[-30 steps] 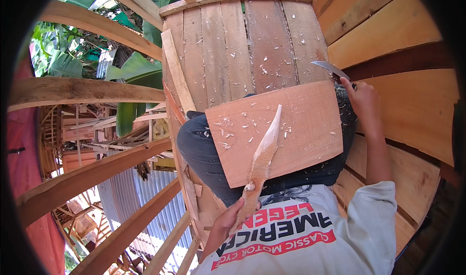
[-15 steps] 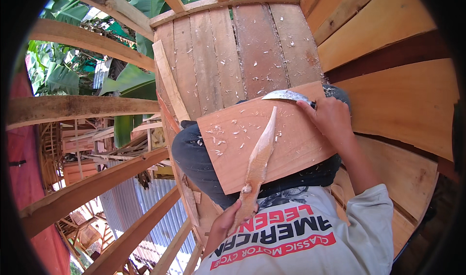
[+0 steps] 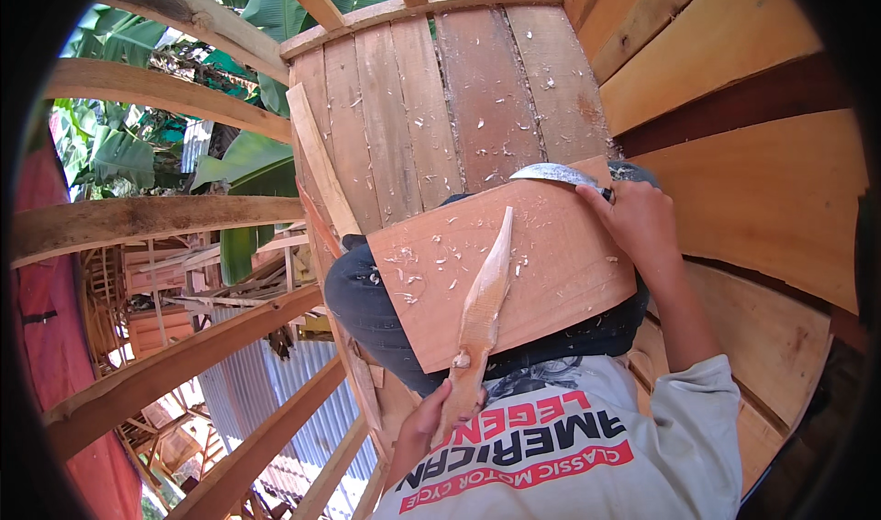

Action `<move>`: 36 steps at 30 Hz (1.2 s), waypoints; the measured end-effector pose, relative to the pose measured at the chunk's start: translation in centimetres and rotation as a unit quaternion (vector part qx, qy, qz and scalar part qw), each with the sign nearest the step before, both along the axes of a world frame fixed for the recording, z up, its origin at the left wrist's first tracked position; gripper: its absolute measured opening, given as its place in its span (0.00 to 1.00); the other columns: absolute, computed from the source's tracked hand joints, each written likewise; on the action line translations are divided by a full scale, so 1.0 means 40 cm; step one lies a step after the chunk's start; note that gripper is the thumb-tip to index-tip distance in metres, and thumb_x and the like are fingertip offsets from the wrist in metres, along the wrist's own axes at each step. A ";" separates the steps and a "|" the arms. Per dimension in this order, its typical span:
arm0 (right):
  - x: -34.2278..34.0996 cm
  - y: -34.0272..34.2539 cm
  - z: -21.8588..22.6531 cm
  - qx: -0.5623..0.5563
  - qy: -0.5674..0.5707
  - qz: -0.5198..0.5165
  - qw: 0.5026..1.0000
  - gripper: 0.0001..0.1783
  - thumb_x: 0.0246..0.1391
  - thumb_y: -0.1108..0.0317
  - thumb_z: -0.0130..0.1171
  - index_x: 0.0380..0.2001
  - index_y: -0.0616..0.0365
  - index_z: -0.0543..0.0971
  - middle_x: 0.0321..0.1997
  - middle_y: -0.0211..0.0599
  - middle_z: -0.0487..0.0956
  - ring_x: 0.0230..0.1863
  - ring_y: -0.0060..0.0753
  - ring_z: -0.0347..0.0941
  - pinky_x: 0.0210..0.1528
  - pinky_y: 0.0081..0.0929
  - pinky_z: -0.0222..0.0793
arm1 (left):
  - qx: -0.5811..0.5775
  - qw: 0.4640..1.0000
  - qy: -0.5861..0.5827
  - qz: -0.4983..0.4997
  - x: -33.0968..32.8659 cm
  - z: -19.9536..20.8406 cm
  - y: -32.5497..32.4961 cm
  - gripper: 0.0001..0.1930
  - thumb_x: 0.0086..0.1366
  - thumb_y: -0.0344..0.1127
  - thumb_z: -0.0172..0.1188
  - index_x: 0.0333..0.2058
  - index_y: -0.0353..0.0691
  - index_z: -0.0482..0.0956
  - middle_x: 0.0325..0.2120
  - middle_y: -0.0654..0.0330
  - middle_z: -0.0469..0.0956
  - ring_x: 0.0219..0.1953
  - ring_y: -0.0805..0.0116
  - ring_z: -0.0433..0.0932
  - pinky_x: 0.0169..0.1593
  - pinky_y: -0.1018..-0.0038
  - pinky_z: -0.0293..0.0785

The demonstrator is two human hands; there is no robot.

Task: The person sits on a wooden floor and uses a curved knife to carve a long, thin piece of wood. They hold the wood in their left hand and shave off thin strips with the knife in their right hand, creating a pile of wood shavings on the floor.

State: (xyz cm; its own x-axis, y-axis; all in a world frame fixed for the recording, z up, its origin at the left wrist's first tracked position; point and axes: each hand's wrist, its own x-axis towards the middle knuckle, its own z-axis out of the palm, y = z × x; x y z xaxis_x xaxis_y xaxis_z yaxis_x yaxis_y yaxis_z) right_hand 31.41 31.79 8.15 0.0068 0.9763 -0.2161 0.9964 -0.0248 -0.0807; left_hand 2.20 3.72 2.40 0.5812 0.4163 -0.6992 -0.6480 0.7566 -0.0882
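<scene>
Across my lap lies a flat wooden board [image 3: 560, 263] scattered with pale shavings. My left hand [image 3: 429, 421], low and close to my shirt, is closed around the thick end of a carved wooden piece [image 3: 485, 304]. This piece has a blade-like shape, tapers to a point and rests slantwise over the board, its tip facing away from me. In my right hand [image 3: 642, 217], at the board's right edge, is the dark handle of a curved knife [image 3: 555, 173]. Its blade points left along the board's far edge, apart from the carved piece.
Plank flooring [image 3: 486, 89] strewn with shavings stretches ahead. A loose wooden strip [image 3: 321, 162] lies along its left side. Wooden railing slats [image 3: 156, 222] stand on the left, with banana leaves and corrugated roofing beyond. A plank wall [image 3: 752, 190] rises close on my right.
My right hand and the knife have shifted slightly to the right. The carved piece's tip has moved a little left. Both hands keep their hold.
</scene>
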 end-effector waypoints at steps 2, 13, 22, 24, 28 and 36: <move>-0.004 -0.009 0.023 -0.015 0.033 0.006 0.999 0.40 0.52 0.31 0.49 0.19 0.63 0.82 0.18 0.47 0.78 0.22 0.47 0.78 0.26 0.39 0.73 | 0.045 0.996 -0.074 0.026 -0.010 -0.036 -0.015 0.29 0.70 0.57 0.41 0.52 0.33 0.64 0.39 0.56 0.72 0.27 0.75 0.66 0.28 0.83 0.65; -0.029 -0.087 0.017 -0.047 0.084 -0.013 0.995 0.38 0.51 0.31 0.52 0.22 0.61 0.83 0.17 0.47 0.78 0.21 0.46 0.78 0.26 0.38 0.72 | 0.155 0.970 0.146 -0.118 0.022 0.050 0.028 0.26 0.70 0.54 0.45 0.51 0.35 0.64 0.29 0.63 0.68 0.25 0.78 0.61 0.29 0.84 0.61; -0.014 -0.122 0.005 -0.063 0.279 -0.029 0.958 0.30 0.53 0.41 0.58 0.22 0.61 0.81 0.17 0.48 0.76 0.23 0.50 0.77 0.28 0.39 0.72 | 0.337 0.629 0.594 -0.370 0.090 0.194 0.121 0.23 0.66 0.50 0.54 0.45 0.34 0.62 0.34 0.37 0.75 0.38 0.40 0.77 0.37 0.58 0.70; -0.029 -0.135 -0.001 -0.066 0.292 -0.018 0.954 0.29 0.53 0.41 0.58 0.22 0.61 0.81 0.17 0.48 0.76 0.23 0.50 0.77 0.28 0.39 0.72 | 0.278 0.624 0.606 -0.407 0.091 0.210 0.118 0.23 0.65 0.49 0.55 0.45 0.34 0.62 0.30 0.37 0.76 0.35 0.39 0.77 0.36 0.57 0.70; -0.038 -0.141 0.008 -0.065 0.292 0.019 0.954 0.27 0.53 0.45 0.59 0.23 0.63 0.80 0.16 0.51 0.75 0.22 0.51 0.76 0.27 0.38 0.70 | 0.270 0.597 0.648 -0.389 0.089 0.193 0.088 0.20 0.66 0.46 0.56 0.43 0.33 0.66 0.24 0.39 0.76 0.30 0.39 0.78 0.32 0.58 0.70; -0.066 -0.149 0.022 -0.128 0.195 0.109 0.966 0.34 0.52 0.37 0.56 0.22 0.63 0.82 0.18 0.50 0.77 0.23 0.50 0.77 0.27 0.40 0.71 | 0.264 0.704 0.604 -0.263 0.065 0.111 0.052 0.18 0.65 0.43 0.58 0.43 0.32 0.77 0.30 0.45 0.80 0.33 0.54 0.81 0.37 0.69 0.73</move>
